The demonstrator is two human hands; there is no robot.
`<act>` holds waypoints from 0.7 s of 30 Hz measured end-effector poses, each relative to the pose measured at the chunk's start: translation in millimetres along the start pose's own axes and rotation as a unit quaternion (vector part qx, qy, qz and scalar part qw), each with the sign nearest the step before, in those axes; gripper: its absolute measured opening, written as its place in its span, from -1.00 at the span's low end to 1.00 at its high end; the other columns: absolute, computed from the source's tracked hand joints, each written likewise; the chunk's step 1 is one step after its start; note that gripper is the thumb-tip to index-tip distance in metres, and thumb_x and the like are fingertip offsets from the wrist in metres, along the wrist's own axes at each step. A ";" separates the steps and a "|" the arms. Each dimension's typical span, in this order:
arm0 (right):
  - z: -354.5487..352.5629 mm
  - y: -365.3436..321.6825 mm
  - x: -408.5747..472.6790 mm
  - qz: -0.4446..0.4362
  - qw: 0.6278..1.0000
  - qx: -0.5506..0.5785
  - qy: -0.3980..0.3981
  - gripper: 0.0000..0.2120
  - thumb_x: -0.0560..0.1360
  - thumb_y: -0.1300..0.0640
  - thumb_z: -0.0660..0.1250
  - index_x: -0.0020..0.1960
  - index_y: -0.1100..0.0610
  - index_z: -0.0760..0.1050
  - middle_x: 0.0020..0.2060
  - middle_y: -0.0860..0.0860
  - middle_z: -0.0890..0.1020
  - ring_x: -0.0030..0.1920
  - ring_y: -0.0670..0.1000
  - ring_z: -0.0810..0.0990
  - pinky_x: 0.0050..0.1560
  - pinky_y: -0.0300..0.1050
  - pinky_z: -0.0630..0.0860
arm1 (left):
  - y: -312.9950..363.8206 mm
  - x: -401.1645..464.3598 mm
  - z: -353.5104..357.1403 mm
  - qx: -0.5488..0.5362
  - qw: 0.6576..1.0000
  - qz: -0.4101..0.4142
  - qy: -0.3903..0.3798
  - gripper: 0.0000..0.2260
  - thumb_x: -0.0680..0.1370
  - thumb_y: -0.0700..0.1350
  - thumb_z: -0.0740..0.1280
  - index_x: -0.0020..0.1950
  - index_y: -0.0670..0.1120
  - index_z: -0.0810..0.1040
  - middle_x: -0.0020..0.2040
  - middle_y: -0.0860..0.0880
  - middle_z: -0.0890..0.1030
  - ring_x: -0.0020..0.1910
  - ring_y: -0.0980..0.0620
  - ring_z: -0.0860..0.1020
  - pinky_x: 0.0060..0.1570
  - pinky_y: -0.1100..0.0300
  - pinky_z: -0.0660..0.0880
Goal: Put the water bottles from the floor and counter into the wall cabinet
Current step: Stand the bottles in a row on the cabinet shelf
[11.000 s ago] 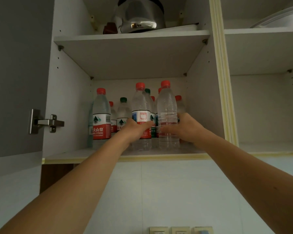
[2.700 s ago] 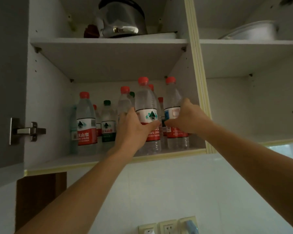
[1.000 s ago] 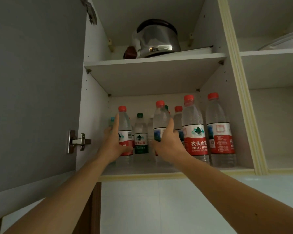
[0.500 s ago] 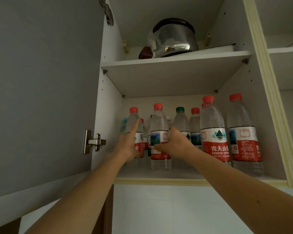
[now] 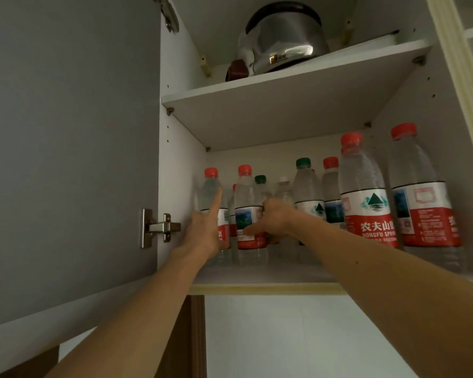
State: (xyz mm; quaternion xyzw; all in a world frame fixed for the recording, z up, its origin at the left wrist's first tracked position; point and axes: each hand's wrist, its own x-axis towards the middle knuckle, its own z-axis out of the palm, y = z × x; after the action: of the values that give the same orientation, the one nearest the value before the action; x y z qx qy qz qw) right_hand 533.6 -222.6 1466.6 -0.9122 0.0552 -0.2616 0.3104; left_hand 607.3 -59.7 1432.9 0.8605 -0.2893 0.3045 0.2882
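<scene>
Several water bottles with red or green caps stand on the lower shelf (image 5: 257, 276) of the open wall cabinet. My left hand (image 5: 205, 227) lies flat with straight fingers against the leftmost red-capped bottle (image 5: 211, 186). My right hand (image 5: 273, 219) grips the red-capped bottle next to it (image 5: 247, 203), thumb across its label and fingers curled behind. Two large red-labelled bottles (image 5: 366, 197) (image 5: 421, 197) stand at the front right. Green-capped bottles (image 5: 307, 186) stand further back, partly hidden.
The grey cabinet door (image 5: 66, 145) hangs open on the left with its metal hinge (image 5: 159, 227). A steel pot (image 5: 281, 42) sits on the upper shelf (image 5: 284, 85). White wall tiles (image 5: 271, 336) lie below the cabinet; a second compartment is at the right edge.
The view has drawn closer and shifted left. My right hand has closed further round the second bottle from the left. My left hand stays against the leftmost bottle.
</scene>
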 end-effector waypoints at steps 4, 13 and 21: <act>2.7 4.5 9.3 0.007 0.999 0.030 -0.017 -0.44 0.42 0.10 0.58 0.30 0.16 0.40 0.18 0.13 0.59 0.07 0.12 0.62 -0.29 -0.08 0.65 | 6.0 -4.2 -2.9 0.055 0.996 0.038 0.055 0.09 0.46 -0.19 0.54 0.59 0.31 -0.24 0.59 -0.19 -0.01 0.50 -0.27 0.28 0.38 -0.22 0.41; 6.4 18.8 20.2 -0.040 0.997 0.055 -0.034 -0.46 0.43 0.09 0.57 0.31 0.14 0.43 0.19 0.11 0.60 0.16 0.12 0.61 0.05 0.09 0.67 | 24.6 39.7 -68.1 0.304 0.951 0.051 0.031 0.17 0.28 0.32 0.56 0.63 0.18 -0.17 0.52 -0.21 0.28 0.48 -0.25 0.23 0.44 -0.17 0.22; 12.5 18.4 22.6 -0.069 0.997 0.041 -0.020 -0.44 0.44 0.07 0.56 0.34 0.14 0.41 0.24 0.11 0.58 0.22 0.13 0.59 0.22 0.16 0.60 | 1.6 56.8 -60.0 0.337 0.937 0.092 -0.017 0.24 0.23 0.41 0.52 0.63 0.12 -0.22 0.60 -0.12 0.21 0.58 -0.21 0.11 0.53 -0.20 -0.23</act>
State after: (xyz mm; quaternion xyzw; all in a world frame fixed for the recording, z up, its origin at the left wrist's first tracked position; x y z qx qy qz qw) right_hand 560.4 -236.6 1457.2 -0.9054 -0.0250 -0.2659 0.3302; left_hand 621.5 -38.7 1511.6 0.8816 -0.2528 0.3950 -0.0530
